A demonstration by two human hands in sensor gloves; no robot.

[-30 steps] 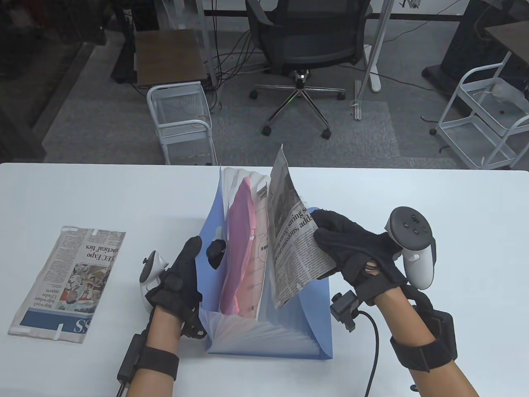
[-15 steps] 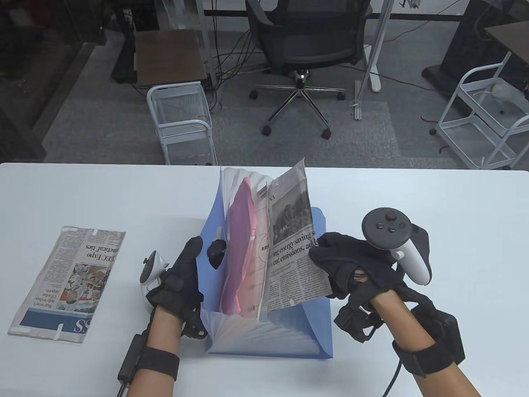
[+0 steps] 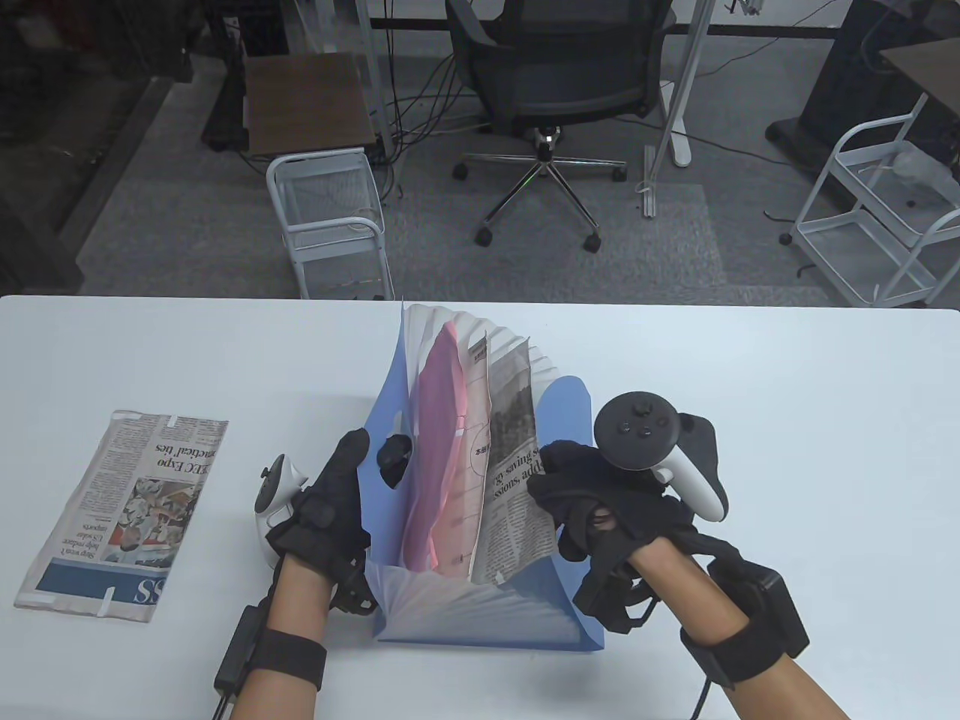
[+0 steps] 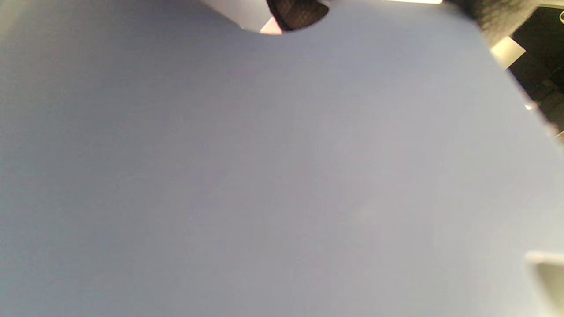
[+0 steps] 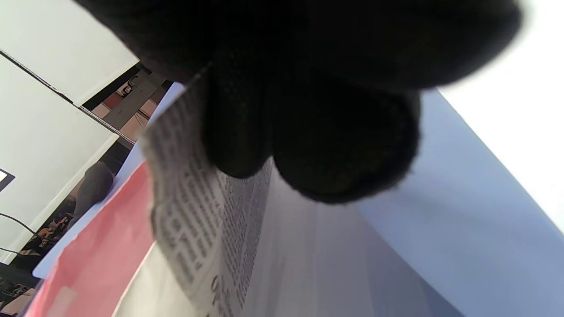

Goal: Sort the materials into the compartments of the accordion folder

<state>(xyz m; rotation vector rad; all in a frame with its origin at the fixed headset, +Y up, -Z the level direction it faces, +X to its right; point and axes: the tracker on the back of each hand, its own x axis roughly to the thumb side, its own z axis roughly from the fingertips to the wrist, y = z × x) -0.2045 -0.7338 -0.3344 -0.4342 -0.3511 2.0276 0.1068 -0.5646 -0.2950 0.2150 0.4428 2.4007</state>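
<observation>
A blue accordion folder (image 3: 570,405) stands fanned open in the middle of the white table (image 3: 787,390), with a pink sheet (image 3: 439,442) and a white printed sheet in its pockets. My right hand (image 3: 562,487) pinches a newspaper clipping (image 3: 514,465) that stands upright inside a pocket right of the pink sheet; the same clipping (image 5: 194,211) shows under my fingertips (image 5: 308,145). My left hand (image 3: 337,487) holds the folder's left blue cover (image 4: 264,176), thumb (image 3: 394,450) inside the opening. A second folded newspaper (image 3: 124,514) lies flat at the left.
Beyond the table's far edge stand a white wire cart (image 3: 330,217), an office chair (image 3: 555,82) and another white cart (image 3: 877,202). Cables trail from both wrists toward the near edge.
My right hand moved left and down, swinging the newspaper clipping upright and lowering it into the folder pocket. The left hand and the folder stayed put.
</observation>
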